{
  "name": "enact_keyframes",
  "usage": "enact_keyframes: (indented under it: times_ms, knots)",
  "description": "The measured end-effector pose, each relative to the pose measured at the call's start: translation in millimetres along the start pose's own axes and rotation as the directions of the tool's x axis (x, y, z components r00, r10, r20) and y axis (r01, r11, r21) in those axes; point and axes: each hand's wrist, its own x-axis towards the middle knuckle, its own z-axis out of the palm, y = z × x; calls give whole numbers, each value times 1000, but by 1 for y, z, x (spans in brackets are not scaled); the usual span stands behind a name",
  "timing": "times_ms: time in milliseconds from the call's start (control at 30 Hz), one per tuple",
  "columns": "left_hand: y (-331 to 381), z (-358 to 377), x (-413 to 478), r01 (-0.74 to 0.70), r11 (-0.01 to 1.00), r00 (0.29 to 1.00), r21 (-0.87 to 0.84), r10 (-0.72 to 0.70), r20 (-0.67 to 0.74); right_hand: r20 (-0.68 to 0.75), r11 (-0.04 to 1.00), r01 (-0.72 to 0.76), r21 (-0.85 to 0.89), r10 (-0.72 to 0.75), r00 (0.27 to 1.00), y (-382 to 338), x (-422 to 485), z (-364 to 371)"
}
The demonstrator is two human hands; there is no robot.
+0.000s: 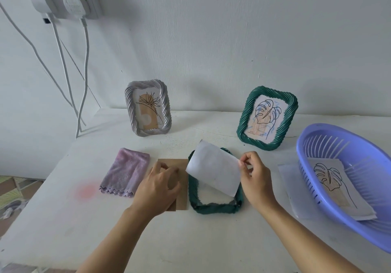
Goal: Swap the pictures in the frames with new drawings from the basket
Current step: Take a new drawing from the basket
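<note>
A white sheet [213, 171] is being pinched at its right edge between the thumb and fingertips of the right hand [254, 179]. It is being held curled above the dark green frame [213, 208], which is lying face down on the table [190, 241]. The brown backing board [182, 194] just left of it is being touched by the left hand [156, 188], its loosely bent fingers gripping nothing. A leaf drawing [334, 184] is being kept in the purple basket [359, 226] at the right.

Nothing can be read. The plug [73, 5] bears blurred raised marks. Small print on the framed drawing [265, 117] is too tiny.
</note>
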Motion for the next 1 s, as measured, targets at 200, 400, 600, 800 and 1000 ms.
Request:
enact_keyframes:
  times_ms: [200,400,600,800,1000]
  knots:
    - [13,-1,8,13,982,999,186,-20,35,48,955,-159,250,152,987,-6,0,-8]
    - [49,-2,16,66,961,995,-269,-44,84,164,781,-354,514,316,934,-14,-2,-13]
    - [92,-10,23,246,532,968,-810,-91,234,289,614,-414,672,297,910,-34,-3,-28]
    - [103,-13,36,126,368,985,-921,-159,71,180,896,-192,400,128,975,-42,-4,-64]
    - [119,-6,42,85,478,996,-874,-61,64,92,959,203,-200,-188,978,-27,5,-124]
